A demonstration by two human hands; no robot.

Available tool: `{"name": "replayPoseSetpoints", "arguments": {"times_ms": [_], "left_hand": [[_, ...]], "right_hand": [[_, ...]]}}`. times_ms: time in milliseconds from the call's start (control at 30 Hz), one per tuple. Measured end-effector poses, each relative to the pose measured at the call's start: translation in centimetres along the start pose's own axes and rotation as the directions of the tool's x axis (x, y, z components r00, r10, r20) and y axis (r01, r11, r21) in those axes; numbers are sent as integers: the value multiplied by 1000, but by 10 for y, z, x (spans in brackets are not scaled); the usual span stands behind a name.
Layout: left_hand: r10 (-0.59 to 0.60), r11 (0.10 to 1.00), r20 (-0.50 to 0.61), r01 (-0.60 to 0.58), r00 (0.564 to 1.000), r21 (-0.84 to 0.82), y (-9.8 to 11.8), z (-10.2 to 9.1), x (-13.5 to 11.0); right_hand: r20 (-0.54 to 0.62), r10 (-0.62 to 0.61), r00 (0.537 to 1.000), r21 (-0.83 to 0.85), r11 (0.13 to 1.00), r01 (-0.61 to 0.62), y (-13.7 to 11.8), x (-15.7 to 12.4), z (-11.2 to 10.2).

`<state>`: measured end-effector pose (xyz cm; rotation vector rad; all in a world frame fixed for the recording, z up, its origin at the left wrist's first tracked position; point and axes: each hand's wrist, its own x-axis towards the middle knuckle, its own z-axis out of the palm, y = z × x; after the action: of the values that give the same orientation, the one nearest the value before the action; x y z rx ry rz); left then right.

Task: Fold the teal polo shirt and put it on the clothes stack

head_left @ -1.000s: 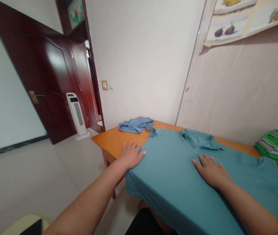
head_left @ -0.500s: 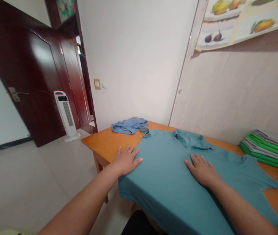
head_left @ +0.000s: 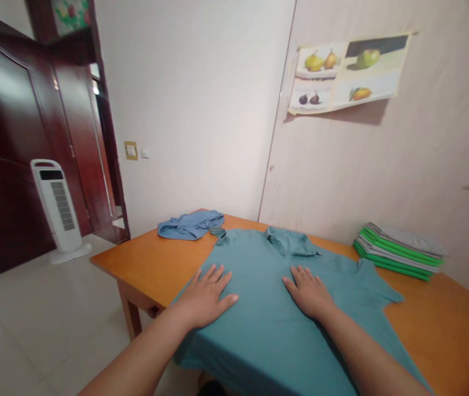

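Observation:
A teal polo shirt lies spread over the table, its collar toward the wall and its lower part hanging over the near edge. My left hand rests flat on the shirt's left side with the fingers spread. On the middle of the shirt, below the collar, my right hand lies palm down with its fingers stretched out. Neither hand grips the cloth. The shirt's right sleeve reaches out across the table, while the left sleeve looks bunched near the far edge.
A crumpled blue garment lies at the far left of the orange wooden table. Folded green and grey cloths are stacked at the far right. A white tower fan stands on the floor by a dark red door.
The view has turned to the right, showing more of the table and the wall picture. My left hand's fingers are spread wider on the shirt; my right hand stays flat.

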<state>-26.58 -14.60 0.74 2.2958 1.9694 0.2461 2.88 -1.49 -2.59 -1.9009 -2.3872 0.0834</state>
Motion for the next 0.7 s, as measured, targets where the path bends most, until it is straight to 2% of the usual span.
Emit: {"name": "replayPoseSetpoints", "arguments": {"times_ms": [433, 567, 700], "left_hand": [[7, 999, -24, -6, 1000, 44, -16, 10, -40], [-15, 999, -8, 15, 1000, 45, -12, 5, -35], [-4, 999, -44, 6, 999, 46, 0, 0, -19]], "right_hand": [[25, 36, 999, 85, 996, -38, -14, -49, -5], [24, 11, 1000, 176, 984, -15, -6, -45, -11], [-34, 80, 996, 162, 984, -74, 16, -28, -15]]}}
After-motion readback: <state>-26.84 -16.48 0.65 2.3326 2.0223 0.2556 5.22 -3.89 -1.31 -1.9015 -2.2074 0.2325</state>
